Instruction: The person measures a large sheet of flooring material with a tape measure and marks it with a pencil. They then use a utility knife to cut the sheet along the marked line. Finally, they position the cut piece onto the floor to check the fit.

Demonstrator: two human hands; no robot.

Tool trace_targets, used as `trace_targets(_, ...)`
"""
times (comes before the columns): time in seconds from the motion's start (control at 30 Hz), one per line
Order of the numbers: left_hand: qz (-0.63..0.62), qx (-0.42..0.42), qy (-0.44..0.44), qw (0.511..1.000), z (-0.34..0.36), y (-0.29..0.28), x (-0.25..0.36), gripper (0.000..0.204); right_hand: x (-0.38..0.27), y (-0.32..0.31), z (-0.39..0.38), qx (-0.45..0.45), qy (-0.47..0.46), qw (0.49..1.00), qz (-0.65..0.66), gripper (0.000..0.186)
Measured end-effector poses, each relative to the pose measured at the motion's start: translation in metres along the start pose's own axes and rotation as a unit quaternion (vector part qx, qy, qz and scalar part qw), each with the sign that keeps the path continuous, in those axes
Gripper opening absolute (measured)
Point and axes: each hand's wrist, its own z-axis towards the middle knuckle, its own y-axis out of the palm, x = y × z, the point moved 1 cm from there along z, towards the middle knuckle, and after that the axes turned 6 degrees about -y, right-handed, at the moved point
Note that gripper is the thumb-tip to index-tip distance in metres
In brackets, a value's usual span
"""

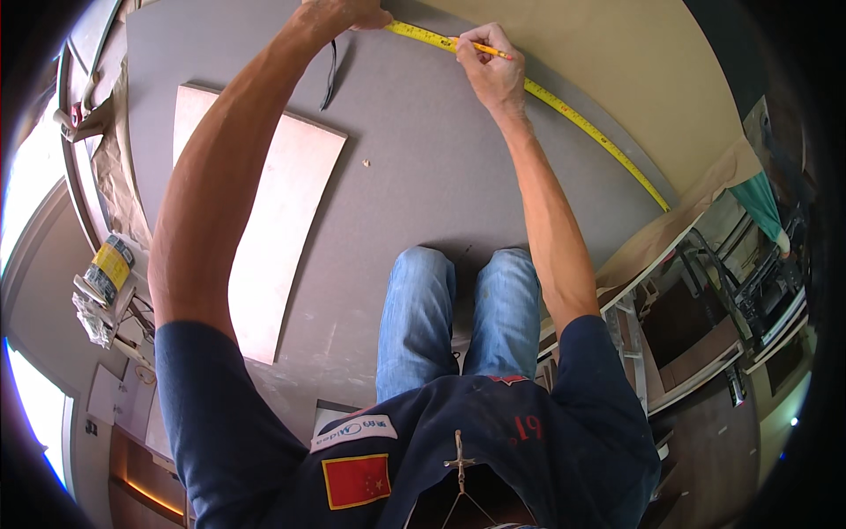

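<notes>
Along the far edge of a large grey board (423, 167) runs a yellow tape measure blade (599, 137), drawn out in a long line to the board's right corner. My left hand (348, 12) is closed at the blade's left end, partly cut off by the top of the picture. A black strap (330, 84) hangs beside that hand; the tape's case is hidden. In my right hand (495, 75) is a yellow pencil (489, 49), pinched between the fingers, its point turned left at the blade. This hand rests over the tape, covering a stretch of it.
A pale rectangular panel (291, 212) lies on the grey board under my left forearm. Beyond the board is a tan surface (608, 44). A yellow-labelled can (110, 264) stands at the left. On the right are brown paper (656, 242), a ladder (627, 339) and dark clutter.
</notes>
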Motion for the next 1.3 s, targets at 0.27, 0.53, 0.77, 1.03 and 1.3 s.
trace_targets(0.27,-0.006,-0.013,-0.006,1.000,0.001,-0.001,0.001,0.040,0.010,0.001,0.001,0.009,-0.011,1.000,0.000,0.013)
trace_targets(0.53,-0.017,-0.011,-0.001,1.000,0.001,0.000,0.001,0.039,0.007,0.001,0.001,0.009,-0.012,1.000,-0.007,0.014)
trace_targets(0.77,-0.003,0.004,0.004,1.000,0.005,0.003,0.000,0.039,0.009,0.001,0.001,0.008,-0.007,1.000,-0.003,0.016)
trace_targets(1.03,-0.002,0.003,0.005,1.000,0.004,0.002,0.000,0.041,0.009,0.003,0.000,0.021,-0.009,1.000,0.001,0.015)
trace_targets(1.3,-0.012,-0.010,-0.003,1.000,0.005,0.000,0.001,0.039,0.012,0.004,0.001,0.028,-0.019,0.999,0.023,0.014)
